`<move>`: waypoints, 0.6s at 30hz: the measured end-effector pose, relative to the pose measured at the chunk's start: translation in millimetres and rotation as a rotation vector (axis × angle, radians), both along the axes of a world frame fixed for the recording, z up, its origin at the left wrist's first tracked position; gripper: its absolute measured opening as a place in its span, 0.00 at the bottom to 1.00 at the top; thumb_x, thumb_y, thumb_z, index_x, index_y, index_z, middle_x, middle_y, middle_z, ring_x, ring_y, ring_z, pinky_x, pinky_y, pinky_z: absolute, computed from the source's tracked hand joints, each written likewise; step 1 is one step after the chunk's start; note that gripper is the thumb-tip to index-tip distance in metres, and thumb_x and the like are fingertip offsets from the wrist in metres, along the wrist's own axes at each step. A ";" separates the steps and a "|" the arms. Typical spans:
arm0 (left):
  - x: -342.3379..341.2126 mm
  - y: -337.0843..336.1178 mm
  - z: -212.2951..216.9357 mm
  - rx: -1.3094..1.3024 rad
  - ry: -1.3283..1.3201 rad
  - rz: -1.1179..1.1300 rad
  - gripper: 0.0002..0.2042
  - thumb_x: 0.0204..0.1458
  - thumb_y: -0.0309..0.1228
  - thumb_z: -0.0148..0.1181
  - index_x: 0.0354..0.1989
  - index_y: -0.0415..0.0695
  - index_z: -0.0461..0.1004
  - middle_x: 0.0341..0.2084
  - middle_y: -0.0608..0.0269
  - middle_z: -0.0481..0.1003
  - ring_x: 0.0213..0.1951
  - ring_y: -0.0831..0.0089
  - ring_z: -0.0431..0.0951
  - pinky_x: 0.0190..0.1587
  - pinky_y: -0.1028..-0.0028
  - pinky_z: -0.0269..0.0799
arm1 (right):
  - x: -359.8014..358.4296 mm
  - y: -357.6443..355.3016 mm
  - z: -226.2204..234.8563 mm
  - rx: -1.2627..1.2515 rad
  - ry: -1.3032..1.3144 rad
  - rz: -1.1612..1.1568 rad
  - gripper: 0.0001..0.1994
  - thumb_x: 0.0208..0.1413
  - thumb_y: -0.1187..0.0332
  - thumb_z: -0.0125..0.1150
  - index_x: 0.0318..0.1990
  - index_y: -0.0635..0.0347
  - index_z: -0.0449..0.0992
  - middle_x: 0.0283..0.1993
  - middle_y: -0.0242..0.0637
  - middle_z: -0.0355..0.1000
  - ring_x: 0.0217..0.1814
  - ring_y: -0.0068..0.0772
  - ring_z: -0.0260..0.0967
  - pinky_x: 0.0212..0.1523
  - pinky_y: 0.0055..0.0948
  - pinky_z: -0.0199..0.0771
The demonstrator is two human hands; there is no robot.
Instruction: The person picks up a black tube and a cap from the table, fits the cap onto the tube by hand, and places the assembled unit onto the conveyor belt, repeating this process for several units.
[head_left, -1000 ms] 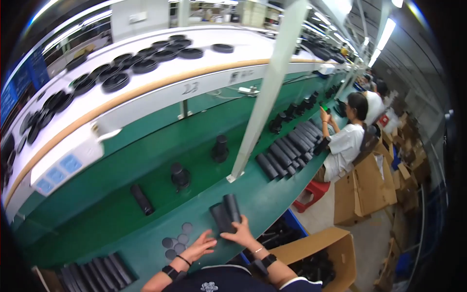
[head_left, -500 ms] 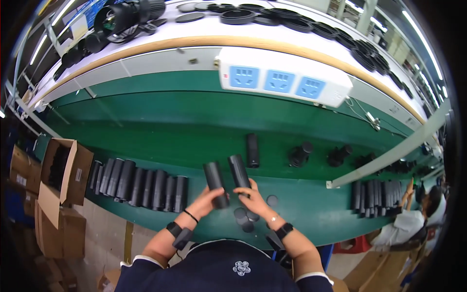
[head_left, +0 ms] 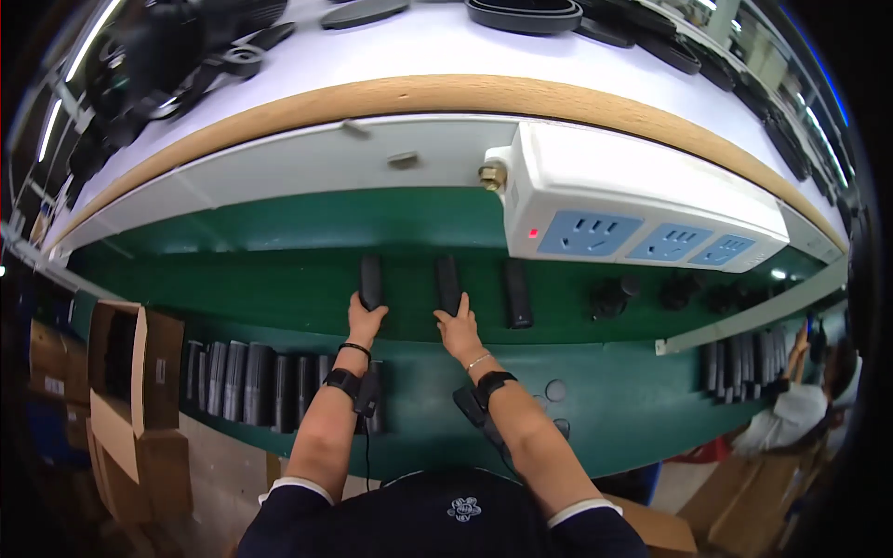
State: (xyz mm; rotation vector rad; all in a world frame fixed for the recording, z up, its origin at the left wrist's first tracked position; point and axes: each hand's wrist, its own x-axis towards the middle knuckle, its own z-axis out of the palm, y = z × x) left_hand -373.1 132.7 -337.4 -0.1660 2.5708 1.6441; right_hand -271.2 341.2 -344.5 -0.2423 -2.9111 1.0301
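Note:
Stretched out to the far side of the green bench, my left hand (head_left: 366,319) is closed round the lower end of a black tube (head_left: 371,277). My right hand (head_left: 458,329) grips a second black cylinder (head_left: 448,279) a little to the right. Both tubes point away from me, nearly parallel, with a gap between them. Whether they rest on the bench cannot be told. Just right of them stands another dark cylinder (head_left: 517,294), untouched. Small black round caps (head_left: 555,391) lie nearer me, partly hidden by my right forearm.
A row of black tubes (head_left: 259,383) lies at left beside open cardboard boxes (head_left: 160,372). Overhead, a shelf edge (head_left: 400,96) carries a white power strip (head_left: 651,181). Black fittings (head_left: 614,296) stand to the right; farther right, a co-worker's sleeve (head_left: 798,409) shows near more tubes (head_left: 741,361).
Both hands have moved forward, carrying the two tubes from the near bench to its far side, left of the standing cylinder. The head view has shifted closer to the shelf.

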 end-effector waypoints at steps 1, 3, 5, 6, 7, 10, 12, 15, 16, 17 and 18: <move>-7.0 0.4 -8.1 -0.001 -0.007 -0.025 0.40 0.36 0.30 0.68 0.61 0.35 0.54 0.42 0.47 0.72 0.44 0.57 0.74 0.44 0.65 0.72 | -0.4 2.9 0.2 -0.001 -0.007 -0.025 0.18 0.52 0.69 0.59 0.52 0.45 0.74 0.69 0.63 0.37 0.57 0.64 0.57 0.58 0.50 0.61; -13.7 3.3 -24.9 -0.499 0.160 0.040 0.41 0.37 0.34 0.69 0.62 0.42 0.55 0.47 0.47 0.70 0.48 0.50 0.73 0.47 0.58 0.71 | 4.7 7.8 2.8 -0.084 -0.057 0.014 0.22 0.52 0.67 0.60 0.56 0.43 0.70 0.70 0.63 0.36 0.61 0.67 0.54 0.61 0.50 0.59; -12.0 15.5 -25.2 -0.584 0.075 -0.029 0.39 0.38 0.38 0.69 0.61 0.48 0.57 0.48 0.50 0.69 0.49 0.48 0.71 0.48 0.52 0.70 | 19.0 16.2 9.8 0.021 -0.021 -0.054 0.24 0.51 0.67 0.61 0.58 0.46 0.67 0.69 0.64 0.37 0.63 0.69 0.51 0.63 0.50 0.57; -6.1 28.3 -15.3 -0.697 0.010 -0.036 0.37 0.38 0.38 0.69 0.59 0.49 0.57 0.47 0.50 0.70 0.49 0.49 0.72 0.47 0.52 0.71 | 29.6 22.0 18.0 0.048 0.062 -0.053 0.23 0.52 0.67 0.61 0.57 0.47 0.68 0.69 0.64 0.38 0.65 0.67 0.49 0.63 0.48 0.57; -5.7 29.8 -9.7 -0.782 0.009 -0.029 0.36 0.38 0.38 0.69 0.58 0.50 0.58 0.45 0.50 0.71 0.48 0.49 0.73 0.45 0.50 0.72 | 36.7 25.6 25.3 0.080 0.151 -0.043 0.23 0.52 0.67 0.61 0.57 0.49 0.68 0.69 0.64 0.38 0.66 0.66 0.48 0.64 0.47 0.57; -14.0 17.4 -10.8 -0.845 -0.020 -0.028 0.36 0.41 0.40 0.68 0.59 0.48 0.57 0.44 0.48 0.71 0.48 0.50 0.72 0.45 0.49 0.72 | 83.8 40.4 33.9 -0.176 0.185 0.042 0.17 0.52 0.68 0.60 0.51 0.55 0.71 0.67 0.59 0.48 0.66 0.59 0.52 0.63 0.43 0.58; -9.9 22.4 -12.4 -0.959 -0.083 0.012 0.44 0.42 0.46 0.68 0.66 0.51 0.49 0.55 0.50 0.62 0.56 0.51 0.62 0.48 0.46 0.67 | 132.7 55.6 44.3 -0.306 0.120 0.042 0.12 0.52 0.69 0.59 0.45 0.58 0.74 0.60 0.55 0.60 0.62 0.54 0.58 0.60 0.41 0.62; 8.3 33.1 -13.6 -0.924 0.275 0.036 0.43 0.43 0.44 0.67 0.67 0.51 0.48 0.57 0.49 0.58 0.58 0.50 0.58 0.52 0.46 0.62 | 225.0 84.3 64.3 -0.389 0.003 -0.051 0.09 0.54 0.69 0.57 0.42 0.60 0.76 0.45 0.48 0.74 0.52 0.44 0.70 0.51 0.35 0.71; 15.3 38.0 -9.4 -0.907 0.288 0.025 0.43 0.43 0.44 0.67 0.67 0.51 0.48 0.57 0.49 0.58 0.58 0.50 0.58 0.52 0.46 0.62 | 255.1 91.7 69.8 -0.442 -0.018 -0.148 0.10 0.55 0.68 0.57 0.42 0.62 0.76 0.43 0.44 0.75 0.46 0.39 0.72 0.47 0.32 0.72; 25.2 45.7 -3.4 -0.792 0.341 -0.058 0.41 0.43 0.42 0.66 0.66 0.51 0.51 0.56 0.48 0.58 0.58 0.49 0.58 0.53 0.48 0.61 | 286.7 97.5 76.6 -0.497 -0.039 -0.249 0.10 0.56 0.68 0.57 0.42 0.63 0.76 0.40 0.40 0.76 0.41 0.33 0.74 0.44 0.29 0.73; 36.7 51.3 0.0 -0.678 0.390 -0.133 0.39 0.44 0.39 0.66 0.65 0.50 0.53 0.56 0.47 0.58 0.58 0.49 0.57 0.54 0.49 0.60 | 315.4 101.8 80.5 -0.613 -0.021 -0.385 0.10 0.57 0.68 0.57 0.42 0.64 0.76 0.37 0.37 0.76 0.39 0.29 0.73 0.42 0.26 0.72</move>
